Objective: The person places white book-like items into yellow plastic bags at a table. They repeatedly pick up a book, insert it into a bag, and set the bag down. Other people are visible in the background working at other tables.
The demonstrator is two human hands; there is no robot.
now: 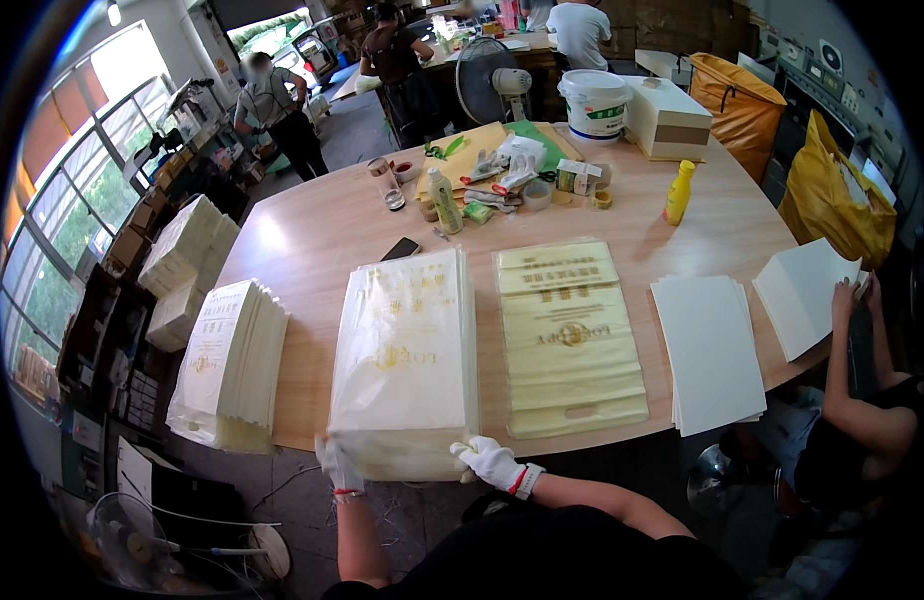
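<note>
In front of me a tall stack of clear plastic bags (407, 330) with white sheets inside and gold print overhangs the table's near edge. My left hand (339, 465), in a white glove, is at the stack's near left corner; motion smears its fingers. At the near right corner my right hand (490, 462), also in a white glove, pinches the plastic bag's edge. Right of the stack lies a pile of flat yellowish plastic bags (572, 370) with a handle slot. Farther right is a pile of plain white sheets (709, 350). Another stack of filled bags (232, 360) leans at the left.
A phone (402, 248) lies behind the stack. Beyond it are a green-white bottle (444, 200), a glass jar (386, 183), gloves and tape rolls. A yellow bottle (679, 193) and white bucket (594, 105) stand farther back. A co-worker's hands (850, 295) touch white sheets (804, 290) at right.
</note>
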